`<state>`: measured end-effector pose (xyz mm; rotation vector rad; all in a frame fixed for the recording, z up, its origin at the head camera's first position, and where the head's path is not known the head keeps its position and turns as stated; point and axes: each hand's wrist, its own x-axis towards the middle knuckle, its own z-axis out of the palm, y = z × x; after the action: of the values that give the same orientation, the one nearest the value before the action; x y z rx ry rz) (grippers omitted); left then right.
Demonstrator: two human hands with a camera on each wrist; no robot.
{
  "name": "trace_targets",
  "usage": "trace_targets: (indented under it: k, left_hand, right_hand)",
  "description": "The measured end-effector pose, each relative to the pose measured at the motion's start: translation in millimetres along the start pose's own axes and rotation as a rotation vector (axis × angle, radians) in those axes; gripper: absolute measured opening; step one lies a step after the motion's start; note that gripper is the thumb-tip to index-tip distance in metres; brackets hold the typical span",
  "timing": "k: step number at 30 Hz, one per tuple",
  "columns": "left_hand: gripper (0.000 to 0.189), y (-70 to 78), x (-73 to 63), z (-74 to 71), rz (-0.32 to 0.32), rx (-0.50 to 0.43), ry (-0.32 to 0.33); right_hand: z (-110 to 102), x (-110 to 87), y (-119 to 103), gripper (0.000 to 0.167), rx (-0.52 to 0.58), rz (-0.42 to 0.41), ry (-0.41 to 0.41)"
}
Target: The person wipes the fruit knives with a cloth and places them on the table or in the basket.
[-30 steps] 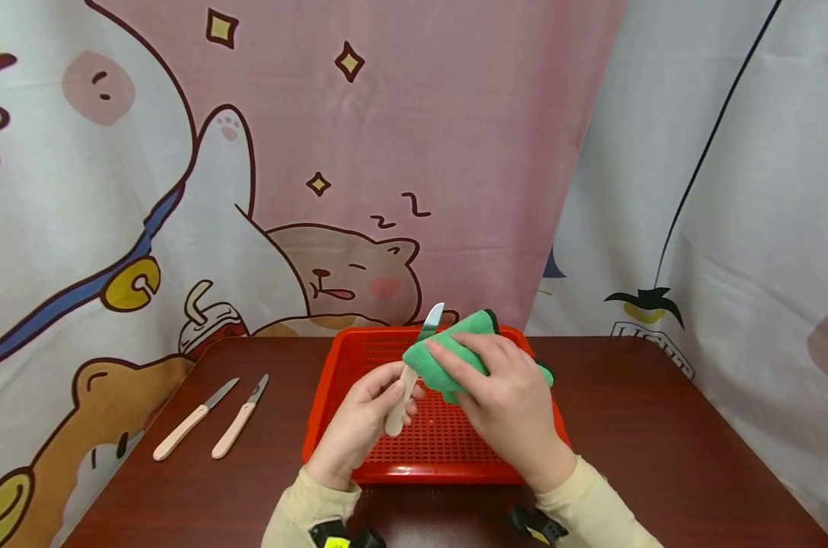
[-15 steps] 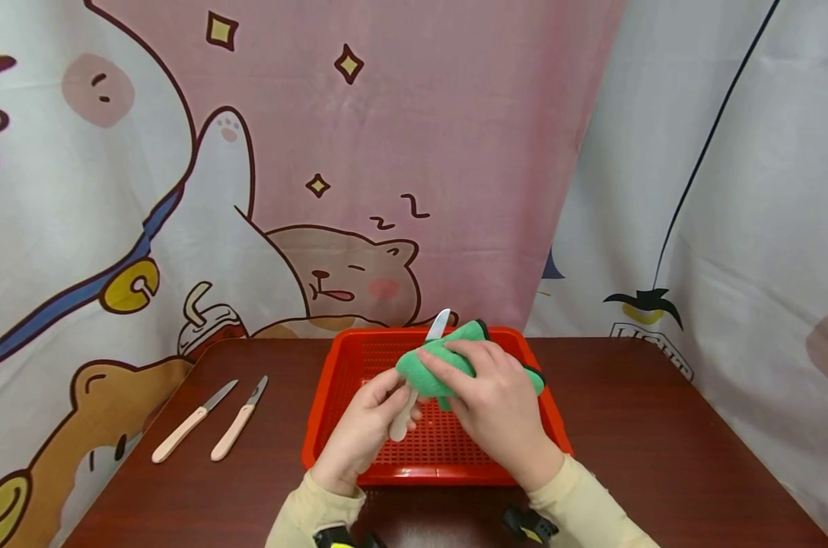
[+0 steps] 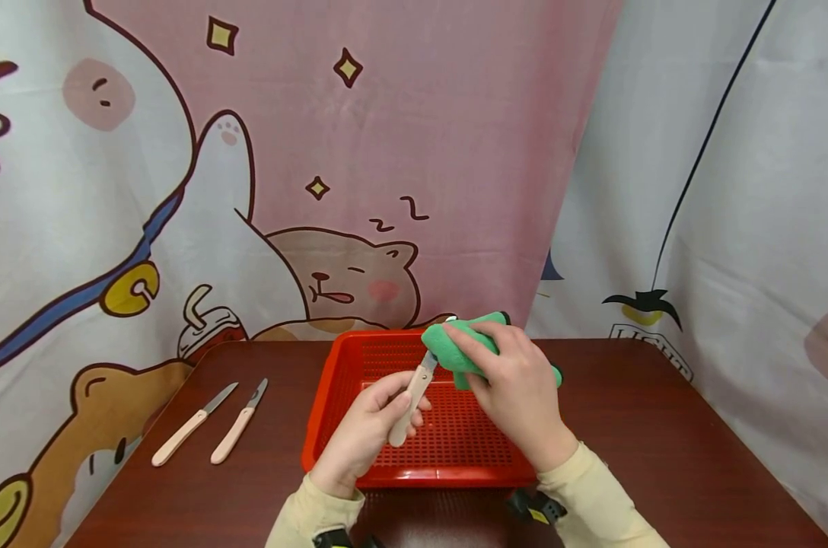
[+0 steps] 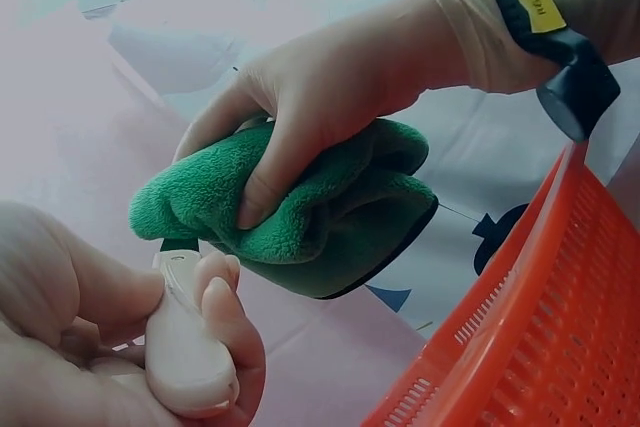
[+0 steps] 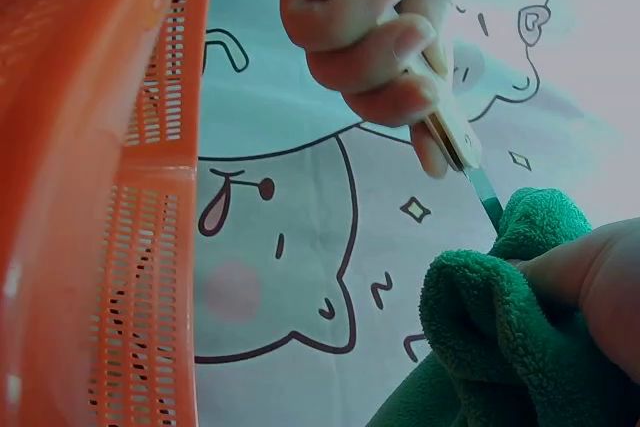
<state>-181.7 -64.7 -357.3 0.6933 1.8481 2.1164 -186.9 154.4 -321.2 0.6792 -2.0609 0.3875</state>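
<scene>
My left hand (image 3: 369,426) grips the pale handle of a folding knife (image 3: 412,406), tilted up and to the right above the red basket. With fingers on one side and thumb on the other, my right hand (image 3: 520,388) pinches a folded green cloth (image 3: 458,350) around the blade. Most of the blade is hidden in the cloth; a short stretch of metal shows by the handle. In the left wrist view the thumb presses the green cloth (image 4: 290,207) just above the knife handle (image 4: 188,337). The right wrist view shows the bare part of the blade (image 5: 485,197).
A red perforated basket (image 3: 448,476) stands on the brown table (image 3: 660,426), below both hands. Two knives with pale handles, one nearer the edge (image 3: 193,426) and one beside it (image 3: 239,422), lie blades out on the left. A cartoon curtain (image 3: 455,152) hangs behind.
The cloth has slid along the blade, first a little toward the handle, then up and right toward the tip, baring the blade's base. The left hand keeps its grip on the knife.
</scene>
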Motion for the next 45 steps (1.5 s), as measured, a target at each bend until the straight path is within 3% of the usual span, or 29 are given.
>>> trace_targets:
  k: [13,21,28,31,37,45]
  left_hand:
    - [0.035,-0.5,0.7,-0.7,0.007,0.017,-0.022]
    - [0.034,-0.1,0.5,-6.7,0.015,0.005,0.009]
    - [0.034,4.1,-1.1,-12.3,0.033,0.039,0.073]
    - [0.032,4.9,-2.2,-12.7,0.09,0.163,0.156]
    - [0.033,5.6,-4.4,-9.0,0.333,0.615,0.386]
    - [0.047,6.2,-4.4,-4.5,0.591,0.912,0.556]
  right_hand:
    - [-6.6,-2.1,17.1,0.067,-0.044,0.073,0.038]
    - [-14.2,-7.9,24.6,0.069,-0.07,0.164,-0.007]
    - [-17.8,-11.4,25.2,0.07,-0.03,0.172,0.006]
    - [-18.8,-11.9,25.0,0.07,-0.015,0.173,0.012]
    - [-20.9,-13.2,24.8,0.071,0.004,0.179,0.015]
    - [-23.0,-15.2,20.5,0.071,0.029,0.166,0.043]
